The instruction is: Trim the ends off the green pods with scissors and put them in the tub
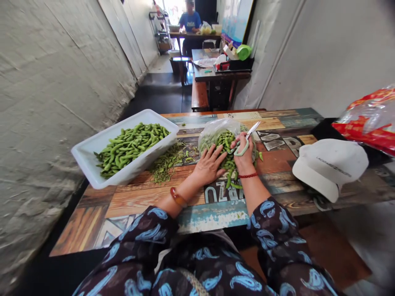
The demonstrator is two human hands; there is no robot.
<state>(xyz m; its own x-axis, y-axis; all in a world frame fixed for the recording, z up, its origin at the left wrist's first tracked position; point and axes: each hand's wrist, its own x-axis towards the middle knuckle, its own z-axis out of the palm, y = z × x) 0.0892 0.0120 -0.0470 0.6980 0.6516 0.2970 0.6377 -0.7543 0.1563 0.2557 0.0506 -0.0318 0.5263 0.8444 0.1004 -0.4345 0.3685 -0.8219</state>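
Note:
My left hand (210,165) lies with its fingers spread at the left side of a heap of green soybean pods (226,139). The pods spill out of a clear plastic bag (207,133) on the table. In my right hand (245,158) is a pair of scissors (242,147) with pale green handles, the blades pointing up and away to the right. My right hand rests at the right side of the pods. A white plastic tub (88,164) to the left holds many more pods (132,146). Small trimmed bits (168,162) lie beside the tub.
A white cap (331,164) sits at the table's right, near a red and clear plastic package (367,119). Beyond the patterned wooden table (148,195) stands another table (200,74) with a black tray (233,65). A person in a blue shirt (190,21) is at the far end.

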